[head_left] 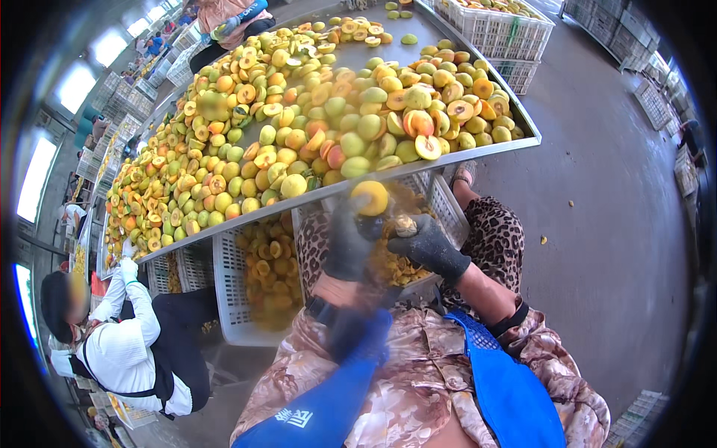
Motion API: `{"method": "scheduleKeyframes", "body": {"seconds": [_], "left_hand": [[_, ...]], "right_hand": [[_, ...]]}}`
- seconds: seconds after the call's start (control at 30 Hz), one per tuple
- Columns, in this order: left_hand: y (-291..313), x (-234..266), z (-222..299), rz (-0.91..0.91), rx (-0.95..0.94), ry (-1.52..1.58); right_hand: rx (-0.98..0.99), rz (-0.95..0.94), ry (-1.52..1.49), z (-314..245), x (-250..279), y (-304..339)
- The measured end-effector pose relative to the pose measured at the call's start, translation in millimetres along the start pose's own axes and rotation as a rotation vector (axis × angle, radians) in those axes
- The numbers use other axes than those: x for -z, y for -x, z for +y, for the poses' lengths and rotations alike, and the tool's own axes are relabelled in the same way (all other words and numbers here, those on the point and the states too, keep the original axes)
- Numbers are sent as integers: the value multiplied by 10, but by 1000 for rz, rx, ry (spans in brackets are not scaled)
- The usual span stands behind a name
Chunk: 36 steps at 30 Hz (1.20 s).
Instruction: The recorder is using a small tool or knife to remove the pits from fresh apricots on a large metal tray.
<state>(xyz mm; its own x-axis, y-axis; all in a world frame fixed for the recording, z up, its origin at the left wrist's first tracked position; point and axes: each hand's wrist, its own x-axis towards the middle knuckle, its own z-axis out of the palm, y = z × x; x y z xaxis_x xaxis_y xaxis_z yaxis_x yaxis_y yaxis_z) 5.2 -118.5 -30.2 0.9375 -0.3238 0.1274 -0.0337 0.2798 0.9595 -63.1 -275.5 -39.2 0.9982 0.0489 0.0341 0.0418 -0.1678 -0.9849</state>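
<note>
My left hand [348, 245], in a dark glove and smeared by motion, is closed around a yellow peach [371, 198] just below the table's near edge. Beside it, my right hand [427, 246], also dark-gloved, is closed on a small pale tan lump that I cannot make out. Under both hands stands a white crate [448, 213] with yellow peach pieces [403, 270] in it, partly hidden by the hands. Whole and halved peaches [299, 142] cover much of the metal-rimmed table [478, 155] in front of me.
Left of my knees, another white crate [233, 302] holds peach halves. A co-worker in white [127, 343] sits at the left; another person [231, 19] is across the table. Stacked, filled crates [508, 37] stand at the far right. Scraps [544, 240] lie on the grey floor [597, 224].
</note>
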Motion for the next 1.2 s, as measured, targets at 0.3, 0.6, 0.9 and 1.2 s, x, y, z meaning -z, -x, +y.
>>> {"method": "scheduleKeyframes", "body": {"seconds": [0.3,0.6,0.9,1.2], "left_hand": [[134,-198,319,-159,-429,-736],[95,-199,290,-98,104,96],[110,-387,119,-8,-219,-280],[64,-563,169,184,129,344]], "right_hand": [[-90,75,88,70,17,-108],[150,214,326,106,-36,-9],[215,198,343,-9,-88,-37],[239,228,269,149,-157,-30]]}}
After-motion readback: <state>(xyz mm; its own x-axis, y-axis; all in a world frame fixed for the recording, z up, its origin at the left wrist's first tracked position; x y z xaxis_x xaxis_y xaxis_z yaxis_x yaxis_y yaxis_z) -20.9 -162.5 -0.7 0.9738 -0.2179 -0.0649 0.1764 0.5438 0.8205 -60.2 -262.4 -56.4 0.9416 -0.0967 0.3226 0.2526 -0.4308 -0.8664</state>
